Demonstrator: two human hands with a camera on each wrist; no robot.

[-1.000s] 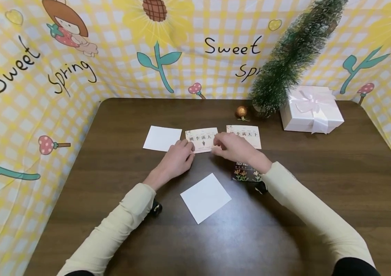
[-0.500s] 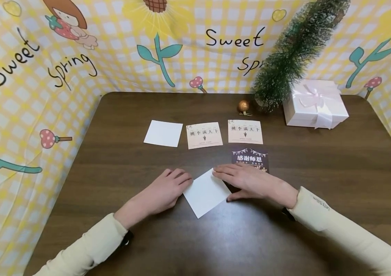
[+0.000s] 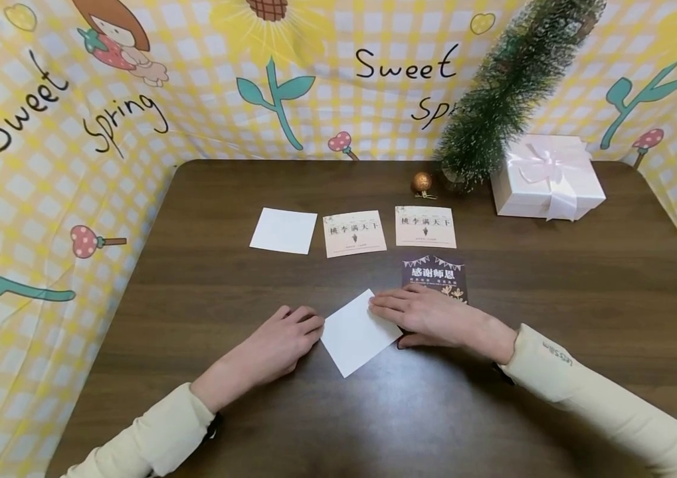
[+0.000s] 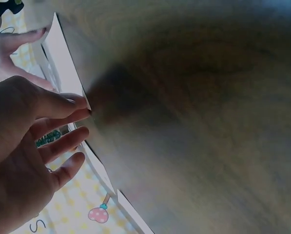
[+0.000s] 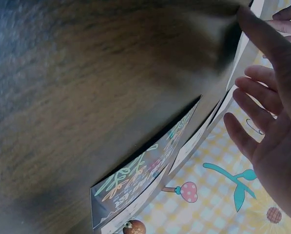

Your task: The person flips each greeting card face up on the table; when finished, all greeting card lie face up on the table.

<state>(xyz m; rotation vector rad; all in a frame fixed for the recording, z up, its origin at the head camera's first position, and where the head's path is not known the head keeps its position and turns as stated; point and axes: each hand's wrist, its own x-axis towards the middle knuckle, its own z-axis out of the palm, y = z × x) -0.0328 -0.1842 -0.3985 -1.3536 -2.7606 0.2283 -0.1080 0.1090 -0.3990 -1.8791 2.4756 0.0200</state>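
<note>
In the head view, a blank white card (image 3: 353,345) lies turned at an angle on the table between both hands. My left hand (image 3: 278,345) is at its left corner; the left wrist view has the thumb and index fingertip pinched together at the card's edge. My right hand (image 3: 436,317) rests on the upper right edge with fairly straight fingers, its thumb near the right corner. Under and behind that hand is a dark printed card (image 3: 434,271), partly covered. Farther back lie another white card (image 3: 283,231) and two pale pink printed cards, one central (image 3: 355,236) and one right (image 3: 426,227).
At the back right of the brown table (image 3: 206,192) stand a small artificial tree (image 3: 499,113) and a white gift box (image 3: 544,182) with a ribbon. A copper-coloured bauble (image 3: 422,182) lies near the tree's base. A patterned yellow cloth (image 3: 194,79) encloses the back and sides.
Both hands have come from the central pink card in the back row down to the blank white card in front. Since half a second ago that card has shifted very slightly to the right.
</note>
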